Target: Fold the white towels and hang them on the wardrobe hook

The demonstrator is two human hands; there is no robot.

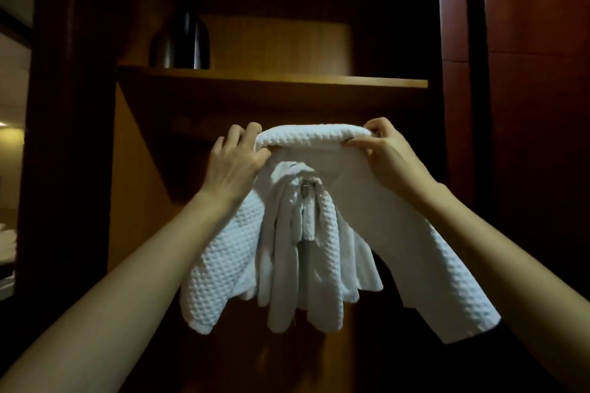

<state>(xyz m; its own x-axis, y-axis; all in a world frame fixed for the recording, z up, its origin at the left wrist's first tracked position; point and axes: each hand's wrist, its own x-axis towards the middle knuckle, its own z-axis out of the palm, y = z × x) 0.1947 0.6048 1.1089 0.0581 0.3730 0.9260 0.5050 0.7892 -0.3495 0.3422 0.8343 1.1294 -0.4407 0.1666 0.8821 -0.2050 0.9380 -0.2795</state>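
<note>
Up on the wardrobe shelf (271,78), at its left end, stands a dark jug (180,41). Just below the shelf, the left hand (234,163) curls round the left end of a white waffle-weave towel (313,137), its top edge rolled over. More white towels (303,249) hang bunched under its middle, and the right hand (386,153) pinches its right end.

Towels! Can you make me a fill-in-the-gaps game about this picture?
1. The folded towel, gripped at its ends by the left hand and right hand, is ____ in colour.
2. The bunched towels underneath hang from a small metal ____.
3. The dark container stands at the ____ end of the shelf.

Missing words: white; hook; left.
</note>
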